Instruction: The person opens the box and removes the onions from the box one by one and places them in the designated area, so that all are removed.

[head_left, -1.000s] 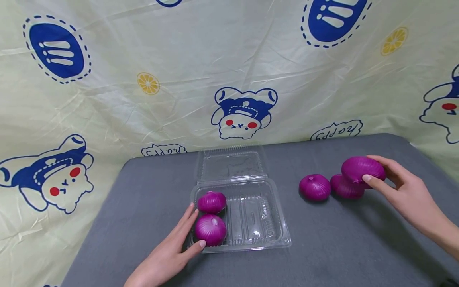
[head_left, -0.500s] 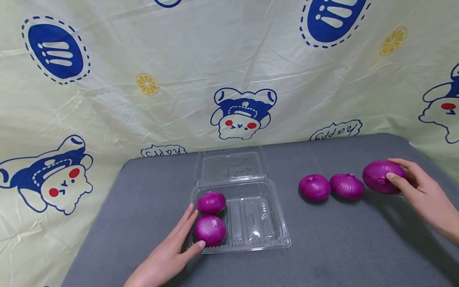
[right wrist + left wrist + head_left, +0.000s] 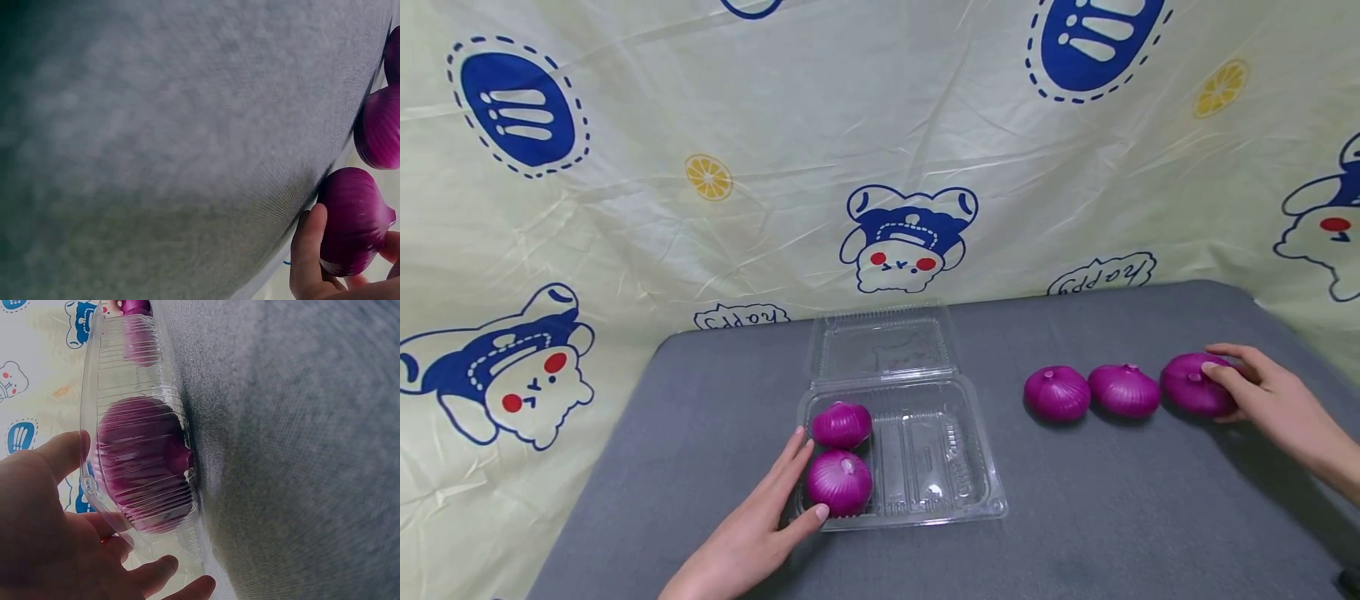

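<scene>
At the right end of a row of purple onions, my right hand (image 3: 1277, 404) grips one red onion (image 3: 1193, 385), thumb on top and fingers behind it. In the right wrist view that onion (image 3: 353, 219) sits down at the grey cloth, its root end facing away from the table. Beside it stand two more onions, a middle one (image 3: 1124, 391) and a left one (image 3: 1057, 393). My left hand (image 3: 752, 517) rests with extended fingers along the left rim of an open clear plastic clamshell box (image 3: 988, 467). Two onions, a rear one (image 3: 842, 425) and a front one (image 3: 840, 483), lie in its left side.
The box's clear lid (image 3: 883, 342) is folded back flat toward the rear. A grey cloth (image 3: 700, 417) covers the table, and a pale printed curtain (image 3: 790, 108) hangs right behind its back edge. A small dark object (image 3: 1351, 582) shows at the lower right corner.
My right hand has carried its onion rightward from above the middle onion, then lowered it to the table at the row's right end. The left hand stays at the box.
</scene>
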The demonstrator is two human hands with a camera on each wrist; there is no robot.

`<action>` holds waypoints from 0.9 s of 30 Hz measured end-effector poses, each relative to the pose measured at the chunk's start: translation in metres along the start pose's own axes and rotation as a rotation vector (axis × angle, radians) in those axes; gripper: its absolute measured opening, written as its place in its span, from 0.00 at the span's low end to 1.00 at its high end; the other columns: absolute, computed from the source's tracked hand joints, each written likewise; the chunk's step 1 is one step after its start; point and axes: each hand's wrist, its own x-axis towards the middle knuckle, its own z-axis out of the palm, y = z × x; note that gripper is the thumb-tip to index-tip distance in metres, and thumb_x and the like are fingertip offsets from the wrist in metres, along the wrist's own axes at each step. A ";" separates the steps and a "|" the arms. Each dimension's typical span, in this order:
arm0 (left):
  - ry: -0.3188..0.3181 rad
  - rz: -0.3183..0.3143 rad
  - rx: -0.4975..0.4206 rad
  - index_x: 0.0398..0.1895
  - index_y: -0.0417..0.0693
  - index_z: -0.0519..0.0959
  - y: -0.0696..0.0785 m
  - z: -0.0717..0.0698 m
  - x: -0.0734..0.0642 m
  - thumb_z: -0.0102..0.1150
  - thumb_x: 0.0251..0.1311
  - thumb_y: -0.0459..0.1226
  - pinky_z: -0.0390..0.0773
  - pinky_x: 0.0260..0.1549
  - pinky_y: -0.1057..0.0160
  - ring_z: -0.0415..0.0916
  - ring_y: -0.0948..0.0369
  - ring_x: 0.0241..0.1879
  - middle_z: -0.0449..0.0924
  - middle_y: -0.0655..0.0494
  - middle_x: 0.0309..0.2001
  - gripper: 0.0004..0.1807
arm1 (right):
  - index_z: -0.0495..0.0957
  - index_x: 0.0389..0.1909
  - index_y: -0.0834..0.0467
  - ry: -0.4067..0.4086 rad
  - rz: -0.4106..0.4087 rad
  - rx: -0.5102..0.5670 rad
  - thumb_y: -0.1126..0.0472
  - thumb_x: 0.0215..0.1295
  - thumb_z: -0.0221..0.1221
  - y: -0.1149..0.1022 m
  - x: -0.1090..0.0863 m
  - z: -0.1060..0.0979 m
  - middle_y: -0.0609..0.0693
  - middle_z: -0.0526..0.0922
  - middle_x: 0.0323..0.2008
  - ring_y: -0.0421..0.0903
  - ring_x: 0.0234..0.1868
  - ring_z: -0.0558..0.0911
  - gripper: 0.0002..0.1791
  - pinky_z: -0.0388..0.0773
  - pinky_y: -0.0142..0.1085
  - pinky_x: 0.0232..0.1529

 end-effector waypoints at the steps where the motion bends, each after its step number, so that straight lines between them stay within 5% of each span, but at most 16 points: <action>1: 0.000 -0.001 0.000 0.79 0.65 0.50 0.000 0.000 0.000 0.54 0.62 0.63 0.57 0.65 0.38 0.43 0.55 0.75 0.36 0.69 0.78 0.45 | 0.57 0.67 0.73 -0.005 -0.005 0.006 0.52 0.78 0.45 0.000 0.001 0.001 0.80 0.69 0.50 0.35 0.25 0.80 0.30 0.81 0.36 0.23; 5: 0.000 0.000 -0.001 0.79 0.65 0.49 0.000 0.000 0.000 0.54 0.62 0.63 0.57 0.65 0.38 0.43 0.55 0.75 0.36 0.68 0.78 0.45 | 0.57 0.67 0.73 -0.019 -0.012 -0.024 0.51 0.79 0.44 0.004 0.005 0.002 0.80 0.68 0.53 0.29 0.30 0.76 0.30 0.81 0.39 0.22; 9: -0.003 -0.010 -0.006 0.79 0.65 0.49 0.000 0.000 0.001 0.55 0.62 0.63 0.58 0.64 0.37 0.43 0.55 0.75 0.37 0.68 0.78 0.45 | 0.58 0.65 0.74 -0.034 0.026 -0.090 0.48 0.79 0.41 0.005 0.006 -0.001 0.79 0.64 0.56 0.50 0.41 0.79 0.33 0.79 0.38 0.22; 11: -0.003 -0.010 -0.002 0.79 0.65 0.50 0.000 0.000 0.000 0.55 0.62 0.63 0.58 0.64 0.38 0.43 0.55 0.75 0.37 0.69 0.78 0.45 | 0.56 0.66 0.75 -0.047 0.064 -0.102 0.44 0.78 0.41 0.004 0.008 -0.002 0.80 0.61 0.58 0.68 0.47 0.73 0.37 0.80 0.41 0.24; 13: -0.002 -0.011 -0.001 0.79 0.65 0.50 0.000 0.000 0.000 0.55 0.62 0.63 0.58 0.64 0.38 0.44 0.55 0.75 0.37 0.69 0.78 0.45 | 0.54 0.68 0.75 -0.061 0.104 -0.118 0.40 0.76 0.43 0.003 0.009 -0.004 0.81 0.59 0.59 0.74 0.52 0.68 0.41 0.79 0.45 0.28; 21: -0.006 -0.019 0.000 0.79 0.65 0.50 0.000 -0.001 0.001 0.54 0.62 0.63 0.59 0.63 0.37 0.44 0.54 0.75 0.37 0.68 0.78 0.45 | 0.61 0.63 0.73 -0.043 0.064 -0.270 0.40 0.69 0.55 0.000 0.007 -0.003 0.78 0.70 0.49 0.67 0.41 0.74 0.41 0.69 0.42 0.29; 27: 0.000 -0.015 0.009 0.79 0.64 0.50 0.000 0.000 0.000 0.54 0.62 0.63 0.59 0.64 0.38 0.43 0.55 0.75 0.37 0.69 0.78 0.45 | 0.58 0.66 0.74 -0.063 0.070 -0.274 0.39 0.71 0.52 -0.007 0.005 0.001 0.81 0.66 0.53 0.72 0.46 0.70 0.43 0.70 0.59 0.36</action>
